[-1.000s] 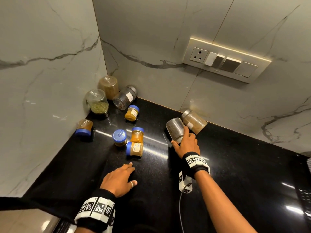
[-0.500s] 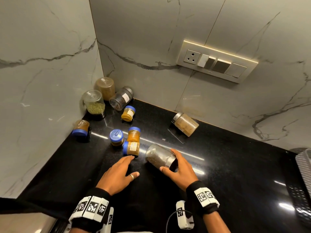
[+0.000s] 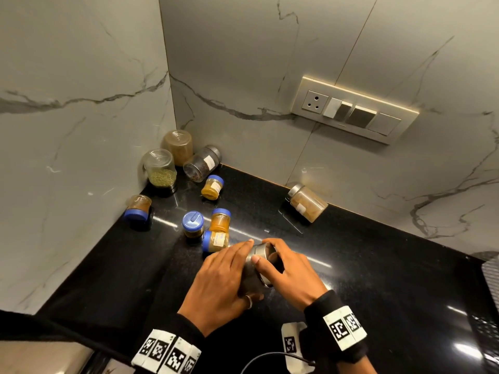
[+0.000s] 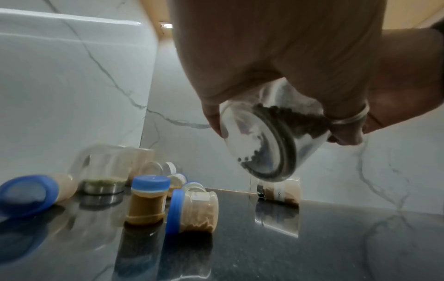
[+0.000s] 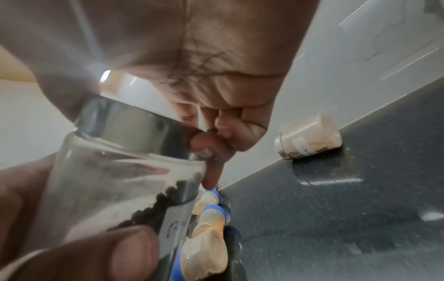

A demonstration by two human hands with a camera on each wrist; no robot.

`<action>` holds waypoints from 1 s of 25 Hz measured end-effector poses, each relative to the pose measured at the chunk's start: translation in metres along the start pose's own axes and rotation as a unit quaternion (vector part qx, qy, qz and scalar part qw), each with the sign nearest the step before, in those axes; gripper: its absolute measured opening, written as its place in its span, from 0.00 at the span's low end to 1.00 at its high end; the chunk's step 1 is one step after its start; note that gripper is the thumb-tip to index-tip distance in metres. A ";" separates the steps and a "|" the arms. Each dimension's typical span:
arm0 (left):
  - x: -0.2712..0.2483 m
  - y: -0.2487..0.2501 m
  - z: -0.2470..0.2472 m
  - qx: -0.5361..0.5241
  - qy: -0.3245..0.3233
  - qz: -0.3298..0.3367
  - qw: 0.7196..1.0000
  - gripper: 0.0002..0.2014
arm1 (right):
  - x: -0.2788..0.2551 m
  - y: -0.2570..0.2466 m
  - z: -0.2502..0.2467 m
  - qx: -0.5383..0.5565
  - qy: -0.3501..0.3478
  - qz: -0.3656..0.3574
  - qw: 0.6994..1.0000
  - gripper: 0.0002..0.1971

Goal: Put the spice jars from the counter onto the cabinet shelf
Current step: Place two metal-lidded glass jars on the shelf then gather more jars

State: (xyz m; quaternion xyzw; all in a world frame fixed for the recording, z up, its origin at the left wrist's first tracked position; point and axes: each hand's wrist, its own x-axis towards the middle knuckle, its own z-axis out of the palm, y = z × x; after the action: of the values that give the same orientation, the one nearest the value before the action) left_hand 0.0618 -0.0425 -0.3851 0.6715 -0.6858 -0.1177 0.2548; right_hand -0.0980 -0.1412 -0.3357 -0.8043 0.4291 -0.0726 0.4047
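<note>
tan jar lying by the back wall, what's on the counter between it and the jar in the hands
Nothing: in the head view only bare black counter separates the tan-filled, steel-lidded glass jar from the steel-lidded peppercorn jar that both hands hold.

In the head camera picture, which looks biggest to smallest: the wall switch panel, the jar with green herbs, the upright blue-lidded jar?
1. Switch panel, by far.
2. Green-herb jar.
3. Upright blue-lidded jar, though it sits nearer the camera, so its true size is uncertain.

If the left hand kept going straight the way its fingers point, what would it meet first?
The left hand, gripping the peppercorn jar together with the right hand, points up and right. Beyond the jar's lid, the counter looks free; the tan-spice jar seems nearest, though depth is unclear.
</note>
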 end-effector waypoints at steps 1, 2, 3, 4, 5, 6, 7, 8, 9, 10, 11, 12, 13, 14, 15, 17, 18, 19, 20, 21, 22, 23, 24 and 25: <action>-0.001 -0.001 -0.001 -0.017 0.005 -0.011 1.000 0.48 | 0.001 -0.003 0.001 -0.003 -0.005 -0.002 1.000 0.22; -0.002 -0.002 -0.003 -0.034 -0.001 -0.026 0.999 0.48 | 0.002 -0.006 0.002 -0.002 -0.010 -0.001 1.000 0.22; -0.003 -0.005 -0.005 -0.054 -0.009 -0.045 0.997 0.49 | 0.003 -0.007 0.004 0.001 -0.019 0.001 1.000 0.25; -0.005 -0.009 -0.007 -0.079 -0.015 -0.068 0.994 0.50 | 0.005 -0.007 0.006 0.004 -0.028 0.001 1.000 0.28; -0.007 -0.013 -0.009 -0.108 -0.013 -0.097 0.989 0.50 | 0.007 -0.008 0.008 0.005 -0.036 0.000 0.999 0.31; -0.009 -0.017 -0.011 -0.137 -0.007 -0.127 0.982 0.51 | 0.010 -0.008 0.010 0.007 -0.039 -0.003 0.999 0.32; -0.010 -0.021 -0.013 -0.165 0.004 -0.152 0.974 0.51 | 0.014 -0.007 0.013 0.011 -0.036 -0.010 0.999 0.32; -0.012 -0.025 -0.016 -0.187 0.021 -0.170 0.967 0.52 | 0.018 -0.008 0.015 0.018 -0.027 -0.021 0.999 0.29; -0.015 -0.030 -0.018 -0.201 0.038 -0.184 0.961 0.52 | 0.024 -0.008 0.018 0.026 -0.015 -0.029 0.999 0.26; -0.016 -0.035 -0.020 -0.209 0.052 -0.197 0.957 0.52 | 0.031 -0.007 0.019 0.028 -0.002 -0.032 0.999 0.23; -0.019 -0.041 -0.023 -0.212 0.064 -0.213 0.951 0.52 | 0.040 -0.010 0.021 0.021 0.005 -0.032 0.999 0.22; -0.021 -0.046 -0.025 -0.215 0.072 -0.228 0.947 0.52 | 0.049 -0.011 0.021 0.008 0.010 -0.028 1.000 0.21; -0.024 -0.052 -0.029 -0.216 0.079 -0.243 0.943 0.53 | 0.060 -0.014 0.022 -0.007 0.014 -0.023 1.000 0.21; -0.028 -0.059 -0.032 -0.214 0.086 -0.257 0.939 0.53 | 0.071 -0.017 0.022 -0.019 0.015 -0.018 1.000 0.20; -0.032 -0.064 -0.035 -0.209 0.092 -0.271 0.935 0.53 | 0.083 -0.018 0.023 -0.031 0.014 -0.012 0.999 0.20; -0.041 -0.076 -0.040 -0.201 0.110 -0.301 0.926 0.53 | 0.105 -0.019 0.025 -0.061 0.006 0.001 0.998 0.20; -0.045 -0.081 -0.042 -0.200 0.121 -0.313 0.921 0.53 | 0.115 -0.018 0.027 -0.076 -0.003 0.008 0.997 0.19; -0.048 -0.085 -0.043 -0.199 0.134 -0.323 0.916 0.53 | 0.124 -0.017 0.029 -0.092 -0.013 0.014 0.996 0.20; -0.051 -0.090 -0.045 -0.198 0.148 -0.332 0.910 0.52 | 0.133 -0.017 0.033 -0.109 -0.023 0.013 0.994 0.20; -0.054 -0.094 -0.046 -0.197 0.160 -0.342 0.905 0.52 | 0.140 -0.018 0.038 -0.124 -0.031 0.009 0.992 0.20; -0.056 -0.098 -0.047 -0.195 0.168 -0.352 0.900 0.51 | 0.147 -0.021 0.044 -0.134 -0.040 0.006 0.990 0.21; -0.059 -0.101 -0.049 -0.195 0.174 -0.361 0.895 0.51 | 0.154 -0.025 0.051 -0.139 -0.050 0.005 0.989 0.21; -0.061 -0.105 -0.050 -0.197 0.177 -0.368 0.891 0.50 | 0.160 -0.029 0.058 -0.142 -0.060 0.005 0.988 0.21; -0.063 -0.108 -0.051 -0.200 0.178 -0.374 0.888 0.50 | 0.166 -0.032 0.065 -0.145 -0.066 0.004 0.987 0.22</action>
State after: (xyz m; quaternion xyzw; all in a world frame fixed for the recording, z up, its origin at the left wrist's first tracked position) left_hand 0.1786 0.0206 -0.4086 0.8226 -0.2894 -0.2176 0.4385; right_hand 0.0555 -0.2172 -0.3942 -0.8555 0.4110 0.0452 0.3116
